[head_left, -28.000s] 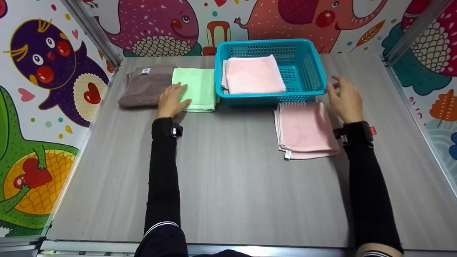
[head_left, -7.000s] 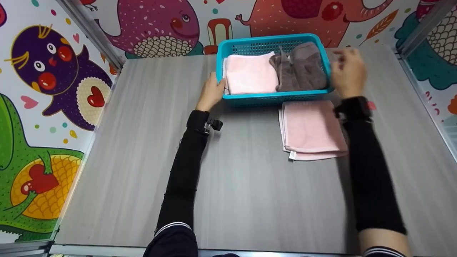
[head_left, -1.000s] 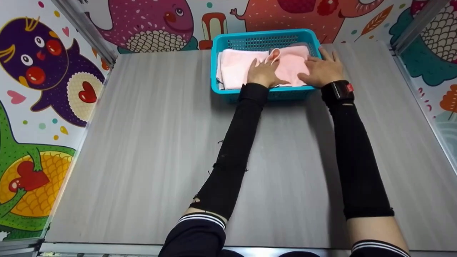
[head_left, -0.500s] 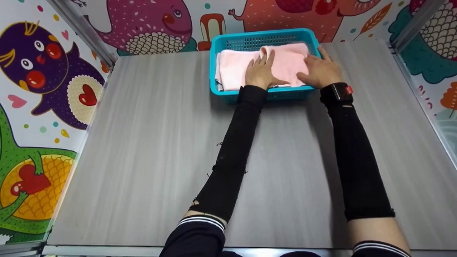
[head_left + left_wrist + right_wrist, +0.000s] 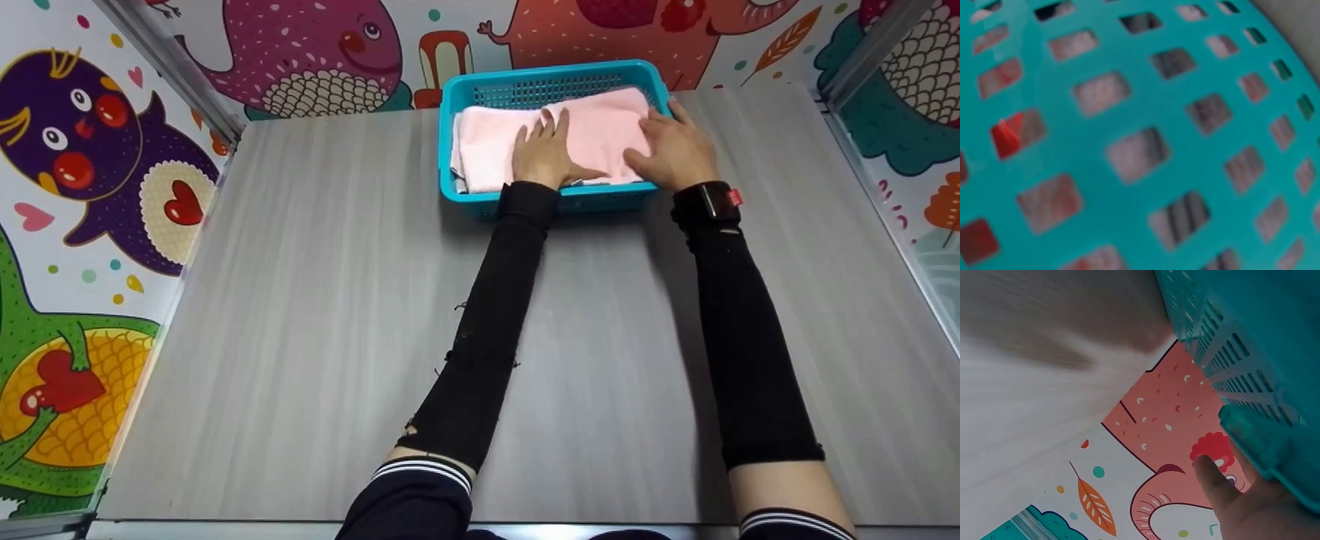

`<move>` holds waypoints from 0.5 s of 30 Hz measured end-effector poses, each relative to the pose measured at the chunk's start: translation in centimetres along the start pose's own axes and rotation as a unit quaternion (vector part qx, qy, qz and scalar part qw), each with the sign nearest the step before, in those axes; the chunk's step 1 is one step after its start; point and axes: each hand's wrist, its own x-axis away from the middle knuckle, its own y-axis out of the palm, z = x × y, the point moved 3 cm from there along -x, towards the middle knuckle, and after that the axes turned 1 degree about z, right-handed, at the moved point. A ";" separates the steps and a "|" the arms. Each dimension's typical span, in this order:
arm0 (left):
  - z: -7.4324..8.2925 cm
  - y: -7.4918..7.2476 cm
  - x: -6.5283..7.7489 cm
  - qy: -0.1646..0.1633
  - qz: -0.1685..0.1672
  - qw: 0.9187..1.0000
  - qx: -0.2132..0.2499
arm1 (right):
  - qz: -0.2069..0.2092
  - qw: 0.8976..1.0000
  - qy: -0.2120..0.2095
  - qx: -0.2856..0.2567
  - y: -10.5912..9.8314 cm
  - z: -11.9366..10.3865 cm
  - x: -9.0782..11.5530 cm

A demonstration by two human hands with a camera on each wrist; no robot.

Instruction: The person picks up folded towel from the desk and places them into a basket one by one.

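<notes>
Two folded pink towels lie side by side in the teal basket (image 5: 480,196) in the head view. The left one (image 5: 484,139) is paler; the right one (image 5: 607,131) spreads towards the right wall. My left hand (image 5: 541,159) rests, fingers spread, where they meet, its wrist over the front rim. At the right rim is my right hand (image 5: 679,154), thumb on the right towel and at least one finger outside the basket. In the right wrist view, extended fingers (image 5: 1216,481) show beside the rim. Perforated basket wall (image 5: 1089,140) fills the left wrist view.
The basket stands on a grey wood-grain table (image 5: 315,300), close to the cartoon-printed back wall (image 5: 330,45). A printed side wall (image 5: 67,262) bounds the table on the left, and another stands on the right. A metal edge runs along the front.
Since the oldest frame, the brown, green and front pink towels have left the table. Brown towels lay in the basket's right side, now under pink. Lately the right towel's raised fold has flattened.
</notes>
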 end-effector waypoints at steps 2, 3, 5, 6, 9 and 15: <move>0.0 0.0 0.0 0.007 0.001 1.000 0.010 | 0.008 1.000 -0.005 -0.008 0.1 0.1 0.0; 0.0 -0.1 -0.1 0.010 -0.001 1.000 0.021 | 0.007 1.000 -0.006 -0.009 0.1 0.2 0.0; 0.1 -0.2 -0.2 0.021 0.000 0.999 0.049 | 0.005 1.000 -0.006 -0.010 0.1 0.5 0.0; 0.0 -0.3 -0.1 0.027 0.002 0.998 0.064 | 0.003 1.000 -0.005 -0.008 0.1 0.7 0.1; -0.5 -1.0 0.2 0.046 0.021 0.994 0.096 | 0.004 1.000 -0.003 -0.008 -0.2 1.1 0.2; -4.0 -3.5 3.0 0.105 0.094 0.989 0.042 | 0.043 0.999 0.000 -0.021 -1.9 1.8 2.2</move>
